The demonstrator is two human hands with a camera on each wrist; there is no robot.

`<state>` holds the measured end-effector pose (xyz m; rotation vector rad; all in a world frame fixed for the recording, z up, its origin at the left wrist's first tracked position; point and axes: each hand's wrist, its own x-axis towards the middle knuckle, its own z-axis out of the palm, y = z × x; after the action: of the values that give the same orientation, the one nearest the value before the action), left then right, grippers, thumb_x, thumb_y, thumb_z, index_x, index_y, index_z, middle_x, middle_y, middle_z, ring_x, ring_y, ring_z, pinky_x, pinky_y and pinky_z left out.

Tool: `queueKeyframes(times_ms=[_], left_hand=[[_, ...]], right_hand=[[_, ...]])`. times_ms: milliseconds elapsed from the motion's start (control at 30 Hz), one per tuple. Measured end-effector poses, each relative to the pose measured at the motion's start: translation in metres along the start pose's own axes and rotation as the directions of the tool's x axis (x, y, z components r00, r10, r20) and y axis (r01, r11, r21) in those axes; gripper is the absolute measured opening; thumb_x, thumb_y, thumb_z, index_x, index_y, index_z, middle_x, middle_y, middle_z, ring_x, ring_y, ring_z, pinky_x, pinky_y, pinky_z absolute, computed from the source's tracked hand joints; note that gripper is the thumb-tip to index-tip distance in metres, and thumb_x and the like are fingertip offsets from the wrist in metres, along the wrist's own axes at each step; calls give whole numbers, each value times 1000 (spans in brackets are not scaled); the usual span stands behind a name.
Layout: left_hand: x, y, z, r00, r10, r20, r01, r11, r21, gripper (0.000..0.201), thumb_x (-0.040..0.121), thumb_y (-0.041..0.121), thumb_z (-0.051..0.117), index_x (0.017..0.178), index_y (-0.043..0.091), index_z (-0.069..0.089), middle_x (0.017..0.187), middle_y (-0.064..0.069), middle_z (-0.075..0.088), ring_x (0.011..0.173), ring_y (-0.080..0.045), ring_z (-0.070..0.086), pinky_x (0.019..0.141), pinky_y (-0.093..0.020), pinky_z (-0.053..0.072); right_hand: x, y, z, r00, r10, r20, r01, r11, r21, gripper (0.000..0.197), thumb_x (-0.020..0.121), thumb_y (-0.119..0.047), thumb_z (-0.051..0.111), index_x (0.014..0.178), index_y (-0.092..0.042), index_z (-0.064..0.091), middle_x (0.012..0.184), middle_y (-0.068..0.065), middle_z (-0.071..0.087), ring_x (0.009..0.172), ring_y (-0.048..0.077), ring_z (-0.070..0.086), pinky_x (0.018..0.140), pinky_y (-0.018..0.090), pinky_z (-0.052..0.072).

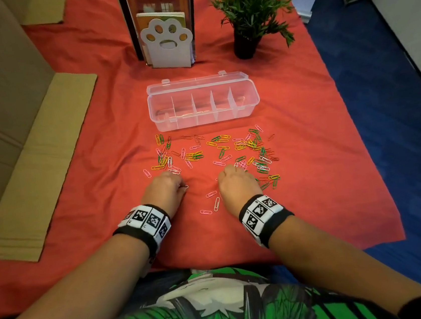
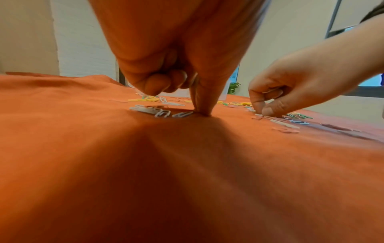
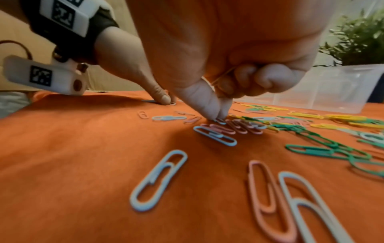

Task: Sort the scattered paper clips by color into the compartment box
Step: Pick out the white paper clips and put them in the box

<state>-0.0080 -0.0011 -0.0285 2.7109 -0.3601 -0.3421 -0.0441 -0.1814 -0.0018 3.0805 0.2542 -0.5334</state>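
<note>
A: Head view. The compartment box point(image 1: 203, 105) sits open on the red cloth point(image 1: 98, 151), lid folded back, long axis running left to right, its compartments holding no clips that I can see. The paper clips point(image 1: 216, 153) lie scattered on the cloth just in front of it, pointing every way.

B: And the hands? From above only knuckles show.

A: The wrist views settle it. The left hand point(image 2: 166, 54) has thumb and forefinger pressed tip-down on the cloth beside a white clip point(image 2: 182, 114), the other fingers curled in; whether the tips actually grip a clip I cannot tell. The right hand point(image 3: 228, 65) pinches down on a clip at the near end of a row of pink clips point(image 3: 234, 129), and a thin yellow clip point(image 3: 223, 75) shows tucked in its curled fingers.

B: Any readable writing?

A: None. The wristbands point(image 1: 145, 219) carry black-and-white square marker patterns only. The books behind the paw-print bookend point(image 1: 167, 43) are too blurred to read. A potted plant point(image 1: 250, 10) stands to the right of the bookend, cardboard point(image 1: 29, 164) at the left.
</note>
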Motion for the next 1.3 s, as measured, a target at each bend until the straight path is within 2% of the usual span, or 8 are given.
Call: queueKeyframes(times_ms=[233,433,533,633,733,800,967,1300], left_hand=[[6,2,-6,986,-155,58,166,931,-326,13,88,16,51,86,7,60,88,-13,62,87,-26,55,77,-31,40],[-2,6,-30,817,-345,462,498,20,-867,13,74,11,37,66,16,46,47,2,54,37,-10,45,39,-14,35],[-7,0,-41,816,-286,502,482,-142,-865,18,62,10,37,69,12,54,50,-1,56,40,-13,49,43,-16,42],[-4,-5,-40,791,-415,449,498,10,-867,21,80,12,37,70,14,55,50,1,48,39,-9,41,41,-15,35],[-3,-14,-37,805,-565,181,540,571,-618,19,84,26,57,68,16,56,57,0,49,51,-16,46,51,-26,36],[-7,-19,-35,847,-531,36,512,794,-328,21,77,32,66,70,14,59,59,0,55,62,-23,53,60,-26,37],[-16,-20,-29,911,-410,-37,407,911,-72,23,73,35,70,84,16,65,92,-9,70,92,-29,63,75,-30,46],[-21,-19,-22,969,-247,22,246,968,37,19,79,32,65,83,13,66,93,-13,69,92,-32,62,74,-34,46]], right_hand=[[0,-2,-6,997,65,52,-63,997,-34,33,88,-1,35,118,2,49,116,18,51,107,36,53,85,42,48],[3,-8,-8,998,7,68,-2,997,-80,33,86,3,36,114,3,54,113,18,54,104,35,56,83,42,49],[4,-6,-8,995,27,97,-21,998,-64,34,86,1,37,116,3,53,114,18,53,104,36,57,83,42,50],[3,-6,-9,995,38,89,-31,996,-83,34,85,3,38,115,3,54,112,18,54,102,36,58,81,41,50],[3,-11,-8,996,28,80,-17,991,-134,33,83,6,38,111,3,56,107,17,56,98,34,59,78,39,50],[6,-12,-7,997,19,75,-8,989,-145,33,83,8,37,109,4,57,105,17,56,97,34,59,76,40,50],[9,-4,-5,996,40,78,-33,995,-98,33,87,2,37,114,1,56,111,16,56,102,34,59,79,41,51],[8,-6,2,999,27,47,-21,992,-123,33,86,4,39,113,0,57,110,16,56,101,35,59,79,41,51]])
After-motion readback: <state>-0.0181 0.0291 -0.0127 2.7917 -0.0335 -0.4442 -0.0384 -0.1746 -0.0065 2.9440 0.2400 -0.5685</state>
